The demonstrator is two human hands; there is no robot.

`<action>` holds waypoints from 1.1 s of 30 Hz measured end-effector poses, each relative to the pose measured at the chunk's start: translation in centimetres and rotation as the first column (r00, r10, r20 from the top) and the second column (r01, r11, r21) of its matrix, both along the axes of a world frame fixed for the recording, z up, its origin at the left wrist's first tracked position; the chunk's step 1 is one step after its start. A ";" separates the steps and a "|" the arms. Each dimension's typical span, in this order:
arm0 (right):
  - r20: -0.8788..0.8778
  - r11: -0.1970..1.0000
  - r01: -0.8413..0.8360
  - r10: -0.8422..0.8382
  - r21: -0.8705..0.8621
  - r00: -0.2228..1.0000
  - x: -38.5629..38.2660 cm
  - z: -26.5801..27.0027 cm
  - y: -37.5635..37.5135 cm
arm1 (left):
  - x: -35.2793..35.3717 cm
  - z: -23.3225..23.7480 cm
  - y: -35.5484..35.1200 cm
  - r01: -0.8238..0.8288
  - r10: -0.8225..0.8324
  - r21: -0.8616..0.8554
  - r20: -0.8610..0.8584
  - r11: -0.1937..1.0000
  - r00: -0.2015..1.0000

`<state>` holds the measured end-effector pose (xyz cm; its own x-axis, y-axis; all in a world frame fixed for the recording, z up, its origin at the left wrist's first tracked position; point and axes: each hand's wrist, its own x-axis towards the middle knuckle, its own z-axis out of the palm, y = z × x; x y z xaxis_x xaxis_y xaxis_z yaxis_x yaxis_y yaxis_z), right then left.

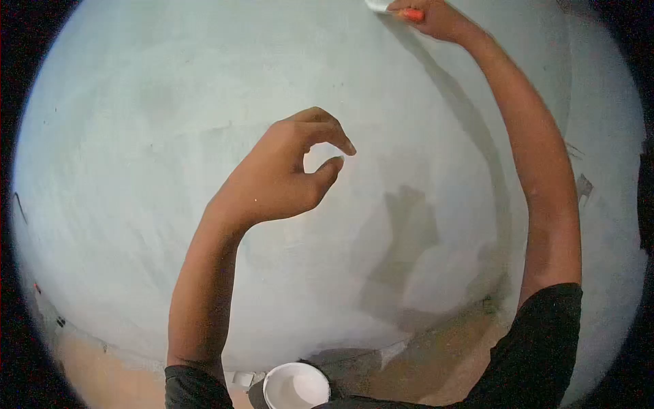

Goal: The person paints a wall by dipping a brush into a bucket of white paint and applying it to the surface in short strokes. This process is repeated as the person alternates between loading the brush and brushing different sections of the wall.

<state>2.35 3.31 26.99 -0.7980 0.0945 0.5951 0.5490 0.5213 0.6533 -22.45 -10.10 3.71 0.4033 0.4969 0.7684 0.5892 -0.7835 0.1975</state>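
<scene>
right hand (436,17) clamped on tool (411,13) high on wall (136,170); left hand (286,170) empty, fingers loosely curled.
advise tool flat to wall, even pressure.

We see an orange-handled tool (411,13), pale head uppermost, held high against the pale wall (170,136), partly cut off at the top.

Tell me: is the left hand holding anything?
No, the left hand is empty, fingers loosely curled; the right hand holds the orange-handled tool.
</scene>
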 end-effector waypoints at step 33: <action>-0.172 0.944 -0.276 0.307 0.182 0.936 1.0 2.0 2.3 | -0.7 -0.4 0.3 0.114 -0.117 0.053 0.050 0.992 0.992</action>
